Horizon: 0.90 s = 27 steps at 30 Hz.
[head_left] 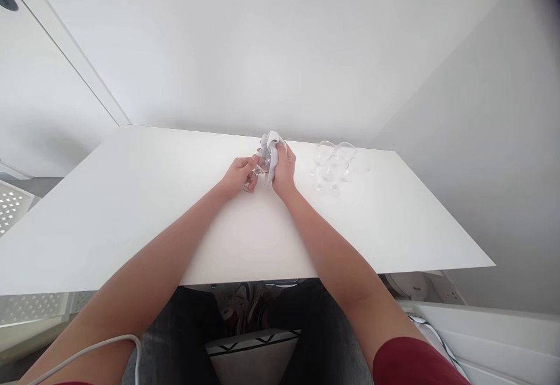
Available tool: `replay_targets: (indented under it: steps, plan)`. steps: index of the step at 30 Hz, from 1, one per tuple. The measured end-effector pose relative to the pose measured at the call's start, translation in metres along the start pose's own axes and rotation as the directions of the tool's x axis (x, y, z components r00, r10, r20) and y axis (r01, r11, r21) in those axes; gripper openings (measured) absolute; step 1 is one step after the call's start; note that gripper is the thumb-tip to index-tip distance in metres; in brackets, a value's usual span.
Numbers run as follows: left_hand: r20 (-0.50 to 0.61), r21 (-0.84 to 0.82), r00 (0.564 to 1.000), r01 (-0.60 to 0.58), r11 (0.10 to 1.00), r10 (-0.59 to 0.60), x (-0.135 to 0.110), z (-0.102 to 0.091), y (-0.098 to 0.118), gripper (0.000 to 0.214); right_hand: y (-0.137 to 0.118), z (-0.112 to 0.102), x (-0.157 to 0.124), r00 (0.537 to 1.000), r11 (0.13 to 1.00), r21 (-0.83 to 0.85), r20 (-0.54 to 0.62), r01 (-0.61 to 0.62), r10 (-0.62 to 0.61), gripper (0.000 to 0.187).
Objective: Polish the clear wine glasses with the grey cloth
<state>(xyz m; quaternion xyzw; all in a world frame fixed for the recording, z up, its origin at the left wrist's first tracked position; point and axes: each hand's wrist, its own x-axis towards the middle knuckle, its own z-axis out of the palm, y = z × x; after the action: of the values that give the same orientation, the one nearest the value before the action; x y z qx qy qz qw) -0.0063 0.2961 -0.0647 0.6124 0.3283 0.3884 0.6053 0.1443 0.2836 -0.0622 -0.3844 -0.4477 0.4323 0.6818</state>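
Cloth, one pale piece in the head view, bunches in the right hand against the bowl of one clear glass between the hands; the left hand grips its stem. Three stemmed glasses cluster on one white table, right of the right hand.

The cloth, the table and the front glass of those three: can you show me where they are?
Cloth [272, 143]: head view, on its bunched upper part.
Front glass [335, 168]: head view, on its clear bowl.
Table [131, 192]: head view, on bare white top.
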Motion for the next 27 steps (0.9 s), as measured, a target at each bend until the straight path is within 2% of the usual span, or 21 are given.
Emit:
replay_targets:
  steps: [2, 5, 7, 8, 10, 12, 15, 18, 22, 27]
  plan:
    - [-0.040, -0.035, 0.999, 0.018, 0.999, -0.019, 0.002, 0.000, 0.000, 0.070, 0.001, 0.001, -0.002, 0.993, 0.985, -0.130, 0.027, 0.117, -0.114, 0.036]
    - [-0.078, -0.015, 0.997, 0.018, 1.000, -0.019, 0.003, 0.002, -0.002, 0.068, 0.000, 0.001, -0.004, 0.931, 0.850, -0.383, 0.100, 0.363, -0.352, 0.028]
    - [-0.063, 0.029, 0.998, 0.004, 1.000, -0.003, 0.002, 0.004, -0.003, 0.070, -0.002, 0.000, -0.004, 0.901, 0.778, -0.459, 0.147, 0.429, -0.409, 0.020]
    - [-0.052, 0.046, 0.999, -0.008, 0.999, 0.010, 0.001, 0.004, -0.002, 0.071, -0.004, -0.001, -0.004, 0.899, 0.771, -0.468, 0.161, 0.432, -0.406, 0.017]
    - [-0.032, 0.073, 0.998, -0.044, 0.996, 0.047, -0.003, 0.004, -0.001, 0.073, -0.008, -0.004, -0.005, 0.911, 0.804, -0.432, 0.151, 0.409, -0.383, 0.014]
    - [-0.004, 0.094, 0.996, -0.083, 0.992, 0.084, -0.006, 0.002, 0.002, 0.071, -0.011, -0.006, -0.006, 0.941, 0.885, -0.320, 0.098, 0.337, -0.323, 0.018]
    - [0.040, 0.078, 0.991, -0.128, 0.989, 0.125, -0.008, -0.001, 0.005, 0.067, -0.013, -0.006, -0.006, 0.990, 0.990, -0.063, 0.066, 0.127, -0.123, 0.034]
    - [0.036, 0.002, 0.991, -0.128, 0.992, 0.128, -0.005, -0.002, 0.006, 0.068, -0.013, -0.003, -0.005, 0.998, 0.992, 0.120, 0.065, -0.032, 0.024, 0.053]
    - [-0.034, -0.108, 0.998, -0.063, 0.992, 0.059, 0.001, 0.001, 0.003, 0.072, -0.008, 0.004, -0.005, 0.995, 0.976, 0.208, 0.087, -0.063, 0.045, 0.065]
    - [-0.149, -0.218, 0.988, -0.071, 0.973, 0.038, 0.007, 0.003, -0.007, 0.066, 0.006, 0.015, -0.011, 0.990, 0.972, 0.205, 0.103, -0.115, 0.095, 0.072]
